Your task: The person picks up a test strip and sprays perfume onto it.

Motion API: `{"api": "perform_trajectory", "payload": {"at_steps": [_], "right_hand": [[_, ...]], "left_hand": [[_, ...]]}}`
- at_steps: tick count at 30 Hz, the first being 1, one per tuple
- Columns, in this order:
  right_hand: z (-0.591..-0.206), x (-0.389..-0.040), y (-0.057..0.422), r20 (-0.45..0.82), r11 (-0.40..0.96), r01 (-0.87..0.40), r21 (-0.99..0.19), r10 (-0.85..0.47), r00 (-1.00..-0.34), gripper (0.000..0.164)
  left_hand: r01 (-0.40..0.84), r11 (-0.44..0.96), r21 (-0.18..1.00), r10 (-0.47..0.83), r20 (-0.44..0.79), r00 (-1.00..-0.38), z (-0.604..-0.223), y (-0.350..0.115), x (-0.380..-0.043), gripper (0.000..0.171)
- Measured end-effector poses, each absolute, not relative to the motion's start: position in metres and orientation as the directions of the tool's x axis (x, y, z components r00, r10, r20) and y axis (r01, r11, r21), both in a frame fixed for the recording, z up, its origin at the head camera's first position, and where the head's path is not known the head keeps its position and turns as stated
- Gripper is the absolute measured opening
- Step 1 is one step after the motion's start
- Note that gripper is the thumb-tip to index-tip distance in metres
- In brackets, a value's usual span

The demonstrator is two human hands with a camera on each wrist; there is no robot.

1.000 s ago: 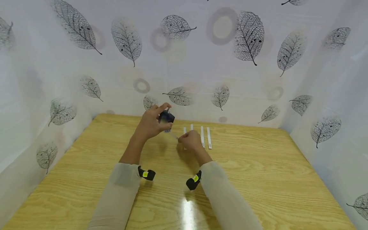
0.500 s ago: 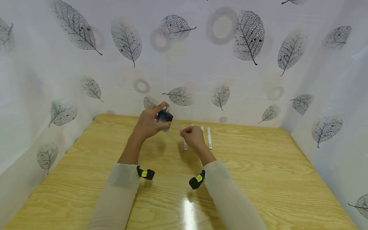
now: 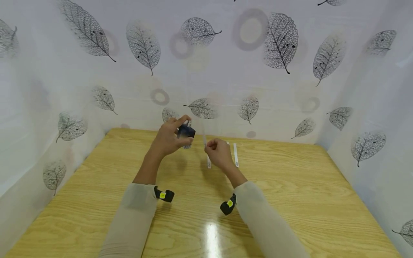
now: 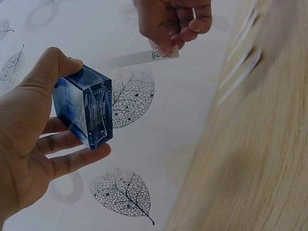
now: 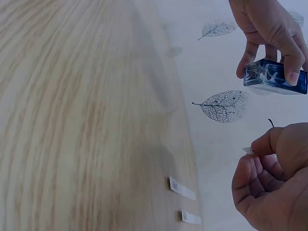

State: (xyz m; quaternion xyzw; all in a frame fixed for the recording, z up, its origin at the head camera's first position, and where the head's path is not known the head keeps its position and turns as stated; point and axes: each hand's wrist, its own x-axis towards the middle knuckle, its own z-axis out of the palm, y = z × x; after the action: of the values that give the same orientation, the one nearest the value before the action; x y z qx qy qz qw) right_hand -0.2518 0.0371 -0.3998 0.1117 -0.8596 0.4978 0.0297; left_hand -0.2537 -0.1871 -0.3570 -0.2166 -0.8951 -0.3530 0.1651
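Observation:
My left hand (image 3: 166, 139) holds a blue glass perfume bottle (image 3: 187, 131) above the far side of the table, a fingertip at its sprayer top. In the left wrist view the bottle (image 4: 86, 108) shows its clear, thick base, with the thumb and fingers on opposite sides. To the right of it, my right hand (image 3: 220, 153) pinches a white paper test strip (image 4: 137, 59) by its printed end. That strip stands nearly upright in the head view, apart from the bottle. The right wrist view shows the other fingers of the right hand (image 5: 276, 178) curled in.
Several more white strips lie on the wooden table (image 3: 284, 200) by the right hand, among them one strip (image 3: 209, 163) below it and another strip (image 3: 236, 154) to its right. A leaf-patterned curtain (image 3: 226, 79) stands behind the table.
My right hand has moved slightly right and away from the bottle. The strip in it has swung from pointing toward the bottle to nearly upright. My left hand stays almost in place.

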Motion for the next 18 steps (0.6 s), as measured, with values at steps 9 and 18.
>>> {"api": "perform_trajectory", "payload": {"at_steps": [9, 18], "right_hand": [[-0.4044, -0.2506, 0.0426, 0.198, 0.510, -0.294, -0.809, -0.234, -0.952, 0.007], [-0.4017, -0.2461, 0.0426, 0.210, 0.478, -0.324, -0.816, -0.277, -0.938, 0.006]], "left_hand": [[0.514, 0.656, 0.552, 0.294, 0.441, -0.848, -0.3604, -0.1868, -0.2552, 0.066], [0.541, 0.626, 0.562, 0.319, 0.449, -0.835, -0.3615, -0.1848, -0.2557, 0.065]]}}
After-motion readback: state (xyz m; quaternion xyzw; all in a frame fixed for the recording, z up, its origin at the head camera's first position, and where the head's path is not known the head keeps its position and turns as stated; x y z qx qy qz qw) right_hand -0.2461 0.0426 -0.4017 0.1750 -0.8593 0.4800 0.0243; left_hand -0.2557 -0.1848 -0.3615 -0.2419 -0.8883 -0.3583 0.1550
